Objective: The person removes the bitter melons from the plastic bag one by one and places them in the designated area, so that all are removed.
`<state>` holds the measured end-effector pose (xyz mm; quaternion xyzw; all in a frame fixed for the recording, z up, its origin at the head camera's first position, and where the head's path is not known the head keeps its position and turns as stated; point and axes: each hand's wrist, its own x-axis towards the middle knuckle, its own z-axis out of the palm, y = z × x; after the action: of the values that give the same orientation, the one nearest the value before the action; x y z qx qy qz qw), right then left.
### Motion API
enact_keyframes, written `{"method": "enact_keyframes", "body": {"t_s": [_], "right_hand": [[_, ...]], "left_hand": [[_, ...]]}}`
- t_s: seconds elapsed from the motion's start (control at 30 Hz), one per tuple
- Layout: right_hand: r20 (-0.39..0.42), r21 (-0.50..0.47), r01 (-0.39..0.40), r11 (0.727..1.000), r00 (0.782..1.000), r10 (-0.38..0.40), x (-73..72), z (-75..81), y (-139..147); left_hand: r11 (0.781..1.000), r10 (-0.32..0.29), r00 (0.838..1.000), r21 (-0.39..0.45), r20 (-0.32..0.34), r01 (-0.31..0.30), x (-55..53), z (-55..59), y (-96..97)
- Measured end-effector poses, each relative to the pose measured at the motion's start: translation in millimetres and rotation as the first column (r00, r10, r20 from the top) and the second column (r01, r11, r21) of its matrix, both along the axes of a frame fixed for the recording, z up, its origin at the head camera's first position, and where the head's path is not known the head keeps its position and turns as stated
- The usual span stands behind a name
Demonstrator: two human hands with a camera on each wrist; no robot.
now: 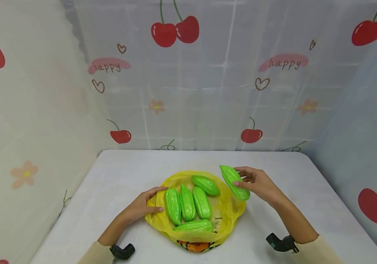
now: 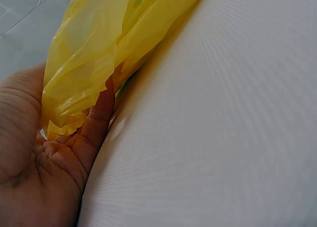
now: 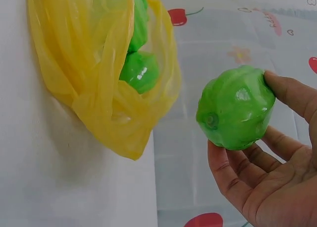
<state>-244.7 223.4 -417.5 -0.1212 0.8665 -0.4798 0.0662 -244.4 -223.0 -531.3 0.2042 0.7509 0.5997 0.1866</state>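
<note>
My right hand (image 1: 257,182) pinches a shiny, bright-green bitter melon (image 1: 235,183), toy-like, above the right rim of an open yellow plastic bag (image 1: 229,216). The right wrist view shows its round stem end (image 3: 235,108), with thumb and fingertips about it. At the bag's left rim is my left hand (image 1: 145,204), thumb and fingers gripping the crumpled plastic (image 2: 84,73). Several more green bitter melons (image 1: 202,202) lie inside the bag, three side by side, one behind and one across the front (image 1: 195,225). Some left fingers are hidden behind the plastic.
The bag rests on a white table (image 1: 132,165) with rounded far corners. Behind the table hangs a pale curtain (image 1: 201,91) with cherries and the word "happy". Similar sheets stand at the left (image 1: 43,121) and right.
</note>
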Motion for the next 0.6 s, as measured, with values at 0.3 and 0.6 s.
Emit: {"method": "enact_keyframes", "body": {"t_s": [0.3,0.6], "right_hand": [[-0.013,0.017,0.032,0.999,0.999,-0.032,-13.5,-0.1,12],[-0.008,0.029,0.083,0.996,0.997,-0.083,-18.8,-0.9,19]], "left_hand": [[1.0,0.007,1.0,-0.008,-0.02,-0.007,-2.5,3.7,-0.5],[0.999,0.018,0.999,-0.036,-0.032,-0.02,1.1,1.1,-0.5]]}}
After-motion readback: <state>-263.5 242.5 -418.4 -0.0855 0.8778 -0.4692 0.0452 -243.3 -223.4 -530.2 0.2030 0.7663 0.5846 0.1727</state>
